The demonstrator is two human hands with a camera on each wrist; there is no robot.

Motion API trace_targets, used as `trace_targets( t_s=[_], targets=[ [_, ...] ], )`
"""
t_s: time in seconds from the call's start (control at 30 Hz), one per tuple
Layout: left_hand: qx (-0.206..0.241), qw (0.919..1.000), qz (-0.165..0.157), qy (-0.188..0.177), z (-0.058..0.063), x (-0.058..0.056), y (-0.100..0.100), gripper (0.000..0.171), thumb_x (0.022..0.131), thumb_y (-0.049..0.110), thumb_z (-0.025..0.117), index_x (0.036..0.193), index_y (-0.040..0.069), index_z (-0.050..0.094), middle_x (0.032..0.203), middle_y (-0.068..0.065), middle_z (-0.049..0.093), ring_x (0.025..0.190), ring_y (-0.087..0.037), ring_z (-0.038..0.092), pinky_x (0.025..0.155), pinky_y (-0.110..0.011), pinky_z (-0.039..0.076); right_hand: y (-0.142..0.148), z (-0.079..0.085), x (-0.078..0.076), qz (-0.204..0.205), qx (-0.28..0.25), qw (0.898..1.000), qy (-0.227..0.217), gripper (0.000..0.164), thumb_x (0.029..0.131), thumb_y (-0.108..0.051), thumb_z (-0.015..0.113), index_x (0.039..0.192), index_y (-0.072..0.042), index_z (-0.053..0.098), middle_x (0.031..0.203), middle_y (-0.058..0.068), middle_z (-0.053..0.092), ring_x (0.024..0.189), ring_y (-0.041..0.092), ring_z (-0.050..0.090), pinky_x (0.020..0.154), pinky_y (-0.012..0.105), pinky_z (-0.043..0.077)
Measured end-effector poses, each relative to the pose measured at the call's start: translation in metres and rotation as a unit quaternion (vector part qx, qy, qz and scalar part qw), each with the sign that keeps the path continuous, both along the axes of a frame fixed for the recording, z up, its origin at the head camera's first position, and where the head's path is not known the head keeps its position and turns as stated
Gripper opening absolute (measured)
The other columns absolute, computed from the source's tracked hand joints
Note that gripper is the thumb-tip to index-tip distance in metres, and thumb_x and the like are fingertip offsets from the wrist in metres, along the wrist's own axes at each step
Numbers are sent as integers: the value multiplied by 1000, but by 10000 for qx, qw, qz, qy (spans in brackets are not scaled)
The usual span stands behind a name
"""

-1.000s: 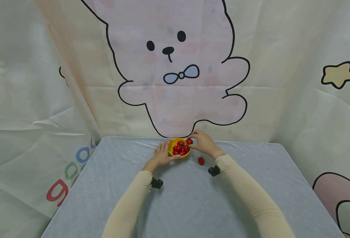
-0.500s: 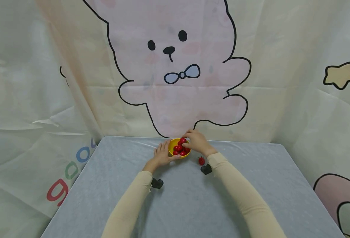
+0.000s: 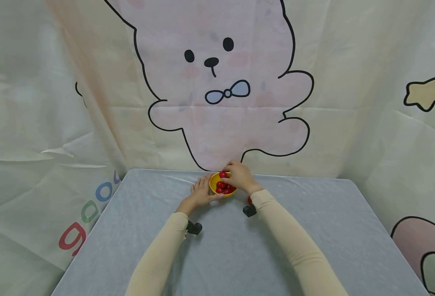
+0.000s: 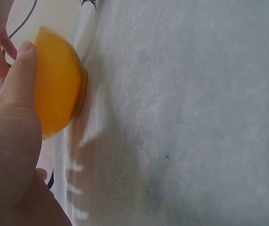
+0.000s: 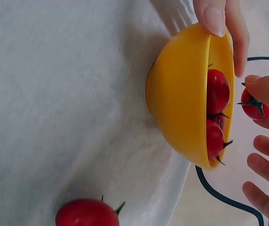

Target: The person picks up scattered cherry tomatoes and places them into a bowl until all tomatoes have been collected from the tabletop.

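Note:
A yellow bowl (image 3: 214,179) with several red cherry tomatoes (image 5: 217,92) in it stands near the table's back edge. My left hand (image 3: 201,193) holds the bowl from its left side, the thumb along the near rim and the fingers along the left side. My right hand (image 3: 240,177) pinches one cherry tomato (image 5: 253,106) between thumb and fingers, just above the bowl's far side; its other fingers are spread. Another cherry tomato (image 5: 88,214) lies on the table to the right of the bowl, mostly covered by the right wrist in the head view.
A grey-blue cloth covers the table (image 3: 217,255). Right behind its back edge hangs a curtain (image 3: 217,135) with a cartoon bear. Each wrist wears a small black device (image 3: 194,227).
My right hand has moved left with the pinched tomato, from the bowl's right edge to over its far side. The left hand and the bowl have stayed put.

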State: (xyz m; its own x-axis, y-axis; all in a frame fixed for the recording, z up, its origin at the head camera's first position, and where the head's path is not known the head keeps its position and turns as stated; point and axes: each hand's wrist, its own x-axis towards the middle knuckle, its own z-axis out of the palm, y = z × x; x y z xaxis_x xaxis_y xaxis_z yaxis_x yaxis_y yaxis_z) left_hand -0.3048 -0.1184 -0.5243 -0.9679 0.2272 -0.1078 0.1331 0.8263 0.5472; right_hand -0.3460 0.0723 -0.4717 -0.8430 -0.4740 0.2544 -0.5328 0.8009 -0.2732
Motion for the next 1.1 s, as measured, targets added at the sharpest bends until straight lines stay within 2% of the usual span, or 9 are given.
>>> trace_targets(
  t_s=[0.33, 0.67, 1.1],
  targets=[
    [23, 10000, 0, 27, -1, 1, -2, 104, 83, 69, 62, 160, 27, 5, 167, -14, 12, 154, -43, 6, 121, -67, 6, -12, -6, 0, -290, 93, 9995, -99, 37, 86, -38, 76, 111, -11, 75, 114, 7, 65, 105, 23, 60, 95, 41, 56],
    [-4, 10000, -25, 28, 0, 1, -3, 105, 84, 69, 61, 160, 24, 4, 168, -14, 9, 155, -42, 4, 121, -67, 6, -19, -9, 3, -399, 133, 9988, 262, 45, 82, -47, 78, 107, -9, 76, 111, 8, 67, 103, 25, 61, 87, 44, 57],
    [72, 10000, -52, -9, 1, 0, 0, 104, 84, 71, 59, 160, 25, 4, 168, -15, 9, 155, -42, 3, 121, -68, 4, -14, -11, 1, -372, 0, 9991, 209, 46, 83, -48, 77, 108, -8, 75, 111, 8, 66, 105, 25, 60, 93, 43, 55]
  ],
)
